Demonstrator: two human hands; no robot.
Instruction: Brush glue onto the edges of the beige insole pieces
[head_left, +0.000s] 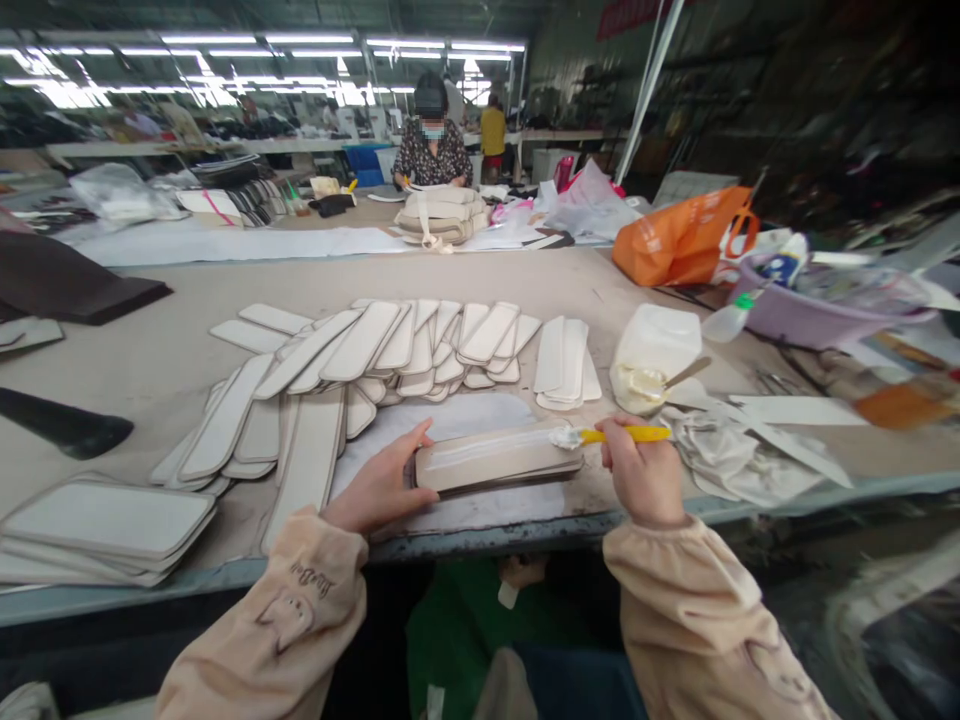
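Note:
My left hand (382,485) grips the left end of a long beige strip piece (499,458), part of a small stack lying on the table near the front edge. My right hand (641,470) is closed on a yellow-handled brush (626,434) whose white, glue-covered tip rests on the strip's right end. A wet white streak runs along the top of the strip. Just beyond the brush stands a white glue container (652,360) with a tool stuck in it.
Many pale strips (360,350) are fanned out across the table, with a short stack (568,362) at right and flat panels (105,520) at left. Crumpled rags (739,455), an orange bag (679,240) and a purple basin (810,310) sit at right. A person works at the far table.

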